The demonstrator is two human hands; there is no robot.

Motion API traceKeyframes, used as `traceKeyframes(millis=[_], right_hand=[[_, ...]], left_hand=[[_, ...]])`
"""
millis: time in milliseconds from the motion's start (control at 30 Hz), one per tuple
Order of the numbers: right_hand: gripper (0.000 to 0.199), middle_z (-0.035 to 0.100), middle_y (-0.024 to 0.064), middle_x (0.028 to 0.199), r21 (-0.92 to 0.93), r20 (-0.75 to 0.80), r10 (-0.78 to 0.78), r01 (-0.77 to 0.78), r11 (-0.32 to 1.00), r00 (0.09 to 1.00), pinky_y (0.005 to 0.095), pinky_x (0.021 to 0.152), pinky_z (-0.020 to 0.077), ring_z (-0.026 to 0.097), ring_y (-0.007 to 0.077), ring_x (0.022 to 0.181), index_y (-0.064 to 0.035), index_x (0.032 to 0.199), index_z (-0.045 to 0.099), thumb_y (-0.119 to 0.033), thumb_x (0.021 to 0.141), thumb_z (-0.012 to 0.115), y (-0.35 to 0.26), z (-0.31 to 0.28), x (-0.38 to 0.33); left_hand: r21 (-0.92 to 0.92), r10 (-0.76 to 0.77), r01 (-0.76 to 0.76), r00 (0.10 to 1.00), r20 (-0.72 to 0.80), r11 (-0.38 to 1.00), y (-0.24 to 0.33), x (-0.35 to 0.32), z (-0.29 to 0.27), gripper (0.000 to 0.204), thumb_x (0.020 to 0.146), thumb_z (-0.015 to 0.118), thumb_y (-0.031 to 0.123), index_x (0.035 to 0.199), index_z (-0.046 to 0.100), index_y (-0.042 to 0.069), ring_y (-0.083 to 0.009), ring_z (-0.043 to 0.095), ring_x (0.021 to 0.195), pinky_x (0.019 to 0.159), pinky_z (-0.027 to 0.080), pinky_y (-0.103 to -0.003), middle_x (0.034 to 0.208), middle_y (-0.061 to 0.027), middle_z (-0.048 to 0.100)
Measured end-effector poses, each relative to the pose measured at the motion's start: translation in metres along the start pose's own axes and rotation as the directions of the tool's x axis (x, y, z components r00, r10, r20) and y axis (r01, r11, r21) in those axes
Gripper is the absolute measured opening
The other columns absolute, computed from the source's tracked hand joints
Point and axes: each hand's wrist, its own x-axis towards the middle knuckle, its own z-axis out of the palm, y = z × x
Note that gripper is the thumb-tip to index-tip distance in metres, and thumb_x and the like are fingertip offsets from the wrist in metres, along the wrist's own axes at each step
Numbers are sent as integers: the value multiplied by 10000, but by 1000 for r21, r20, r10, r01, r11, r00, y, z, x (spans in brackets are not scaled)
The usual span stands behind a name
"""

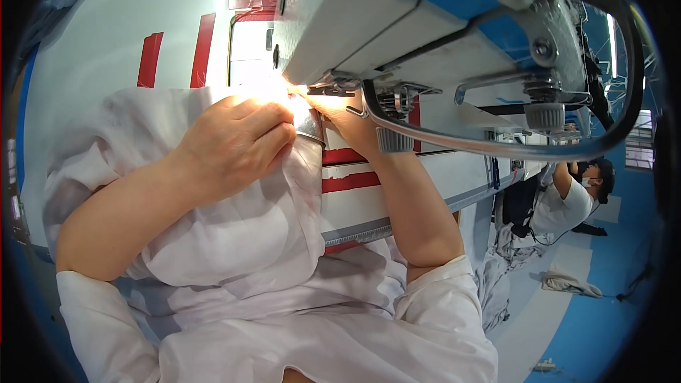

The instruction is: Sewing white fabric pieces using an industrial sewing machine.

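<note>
A white cloth [230, 234] spreads over the table's edge and hangs toward my lap. My left hand [241, 135] is closed in a pinch on this cloth, just left of the needle area of a sewing machine [347, 21]. Beyond the machine's front parts, my right hand [347, 117] reaches to the same lit spot. Glare and the machine head hide its fingertips, so I cannot tell what they hold. A curved grey metal piece [310, 126] shows between the two hands. The needle itself is lost in the bright light.
Red tape strips [202, 50] mark the white tabletop [92, 50]. A bent metal rod [496, 143] and grey tension knobs [394, 140] jut from the machine above my right forearm. At the right, a person in a white top [564, 206] sits near piled cloth [496, 273].
</note>
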Motion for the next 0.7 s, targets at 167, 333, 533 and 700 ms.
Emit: traceKeyframes(millis=[167, 333, 533, 700], right_hand=[[116, 665, 35, 833, 4, -129, -13, 14, 1000, 992, 281, 639, 491, 629, 173, 732, -123, 868, 681, -186, 771, 680, -4, 5, 4], [118, 656, 53, 811, 24, -262, -11, 18, 1000, 965, 287, 612, 480, 619, 178, 707, -80, 802, 651, -189, 771, 682, -3, 8, 1], [262, 591, 106, 911, 118, -178, 3, 18, 993, 984, 365, 700, 453, 574, 263, 827, -17, 830, 596, -136, 654, 749, -43, -22, -53], [437, 547, 176, 1155, 516, 28, 48, -56, 855, 998, 379, 872, 419, 535, 317, 1025, 23, 1046, 589, -123, 666, 747, -119, -8, -151]], left_hand=[[31, 7, -6, 1000, -21, 1000, -3, -3, 2, 124, 748, 646, 103, 814, 543, 83, -133, 532, 796, 652, 440, -281, 897, 2, 512], [-3, 2, -2, 999, 36, 1000, -5, 0, -1, 141, 738, 654, 94, 816, 538, 80, -142, 537, 783, 649, 443, -287, 899, -4, 520], [-174, -25, 34, 998, 58, 984, -16, -14, 0, 140, 741, 659, 96, 813, 539, 91, -163, 549, 792, 668, 458, -300, 900, -9, 529], [-197, 54, -35, 994, 93, 980, -12, 2, 0, 134, 748, 647, 79, 816, 533, 73, -188, 561, 820, 716, 469, -312, 899, -31, 532]])
